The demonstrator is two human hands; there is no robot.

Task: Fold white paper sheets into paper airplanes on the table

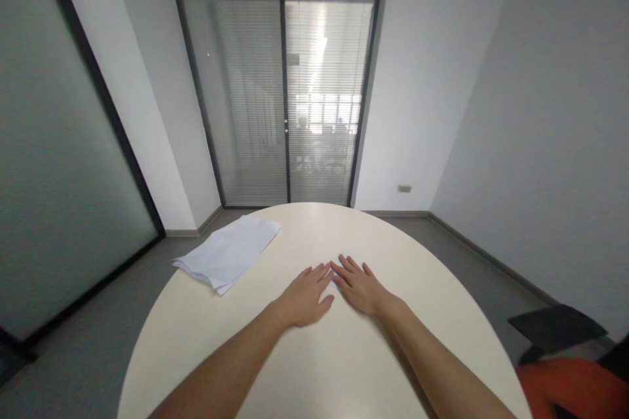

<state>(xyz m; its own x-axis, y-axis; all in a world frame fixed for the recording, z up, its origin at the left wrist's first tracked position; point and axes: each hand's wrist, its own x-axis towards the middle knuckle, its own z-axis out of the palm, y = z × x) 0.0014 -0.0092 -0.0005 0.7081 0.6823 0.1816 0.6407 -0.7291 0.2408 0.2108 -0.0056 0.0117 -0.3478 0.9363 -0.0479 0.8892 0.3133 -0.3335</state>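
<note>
My left hand [305,296] lies palm down near the middle of the round cream table [304,373], its fingers stretched forward and the thumb apart. Beside it my right hand [362,288] is also palm down, fingers spread. The fingertips of both hands meet or nearly meet over a small piece of white paper [334,282]. Most of that paper is hidden under the hands, so its shape cannot be made out. Neither hand grips anything.
A loose stack of white paper sheets [236,245] lies at the table's left, its corner reaching the edge. At the lower right stands a chair with an orange seat [574,386]. Beyond the table are a glass door with blinds [255,111] and white walls.
</note>
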